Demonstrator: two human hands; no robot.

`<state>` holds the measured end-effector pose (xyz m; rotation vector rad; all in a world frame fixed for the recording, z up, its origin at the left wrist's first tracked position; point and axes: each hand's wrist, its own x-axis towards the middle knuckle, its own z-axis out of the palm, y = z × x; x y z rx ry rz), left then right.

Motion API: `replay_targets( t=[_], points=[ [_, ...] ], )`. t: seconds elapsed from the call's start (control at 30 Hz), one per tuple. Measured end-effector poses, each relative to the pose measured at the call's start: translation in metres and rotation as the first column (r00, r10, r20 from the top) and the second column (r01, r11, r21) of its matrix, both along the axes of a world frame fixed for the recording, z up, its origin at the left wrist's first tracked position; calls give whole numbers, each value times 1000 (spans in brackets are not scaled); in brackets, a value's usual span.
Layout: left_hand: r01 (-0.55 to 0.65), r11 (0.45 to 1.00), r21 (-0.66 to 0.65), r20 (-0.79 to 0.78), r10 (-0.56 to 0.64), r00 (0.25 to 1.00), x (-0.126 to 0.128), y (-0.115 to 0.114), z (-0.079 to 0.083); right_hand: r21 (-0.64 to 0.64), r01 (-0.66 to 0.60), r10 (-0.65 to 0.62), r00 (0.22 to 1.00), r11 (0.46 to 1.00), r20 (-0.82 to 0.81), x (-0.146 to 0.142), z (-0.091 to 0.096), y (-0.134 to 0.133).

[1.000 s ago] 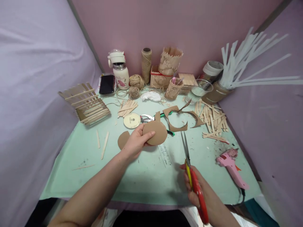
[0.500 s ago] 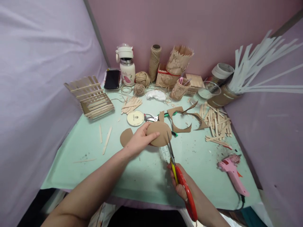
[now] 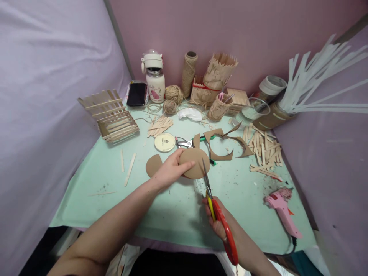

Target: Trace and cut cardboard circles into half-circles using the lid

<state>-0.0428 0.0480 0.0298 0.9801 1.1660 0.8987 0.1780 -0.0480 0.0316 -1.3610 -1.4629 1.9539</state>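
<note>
My left hand [image 3: 174, 165] pinches a rounded brown cardboard piece [image 3: 195, 157], thumb on top and fingers underneath. In my right hand [image 3: 216, 218] are scissors [image 3: 225, 232] with red and yellow handles. Their blades point up and away from me, reaching over the right edge of the cardboard; whether they bite into it I cannot tell. Another cut cardboard piece [image 3: 153, 165] lies just left of my left hand. Beyond the held piece are cardboard offcuts [image 3: 220, 156] with curved cut edges, and green-handled pliers [image 3: 207, 138], partly covered.
Loose craft sticks [image 3: 266, 151] and a pink glue gun [image 3: 283, 214] lie on the right. A stick-built rack [image 3: 115, 122] stands at left. Along the back are a bottle [image 3: 155, 86], twine balls [image 3: 174, 94] and a clear bowl [image 3: 254, 111]. A round lid [image 3: 165, 142] lies mid-table.
The view has shifted slightly. Both hands keep their grips, and the scissor blades stay over the cardboard's right edge in nearly the same pose.
</note>
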Motion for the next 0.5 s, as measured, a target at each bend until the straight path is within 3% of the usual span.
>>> replay_targets(
  t=[0.5],
  points=[
    [115, 992, 49, -27, -113, 993, -8, 3, -5, -59, -53, 53, 999, 997, -1, -5, 1, -4]
  ],
)
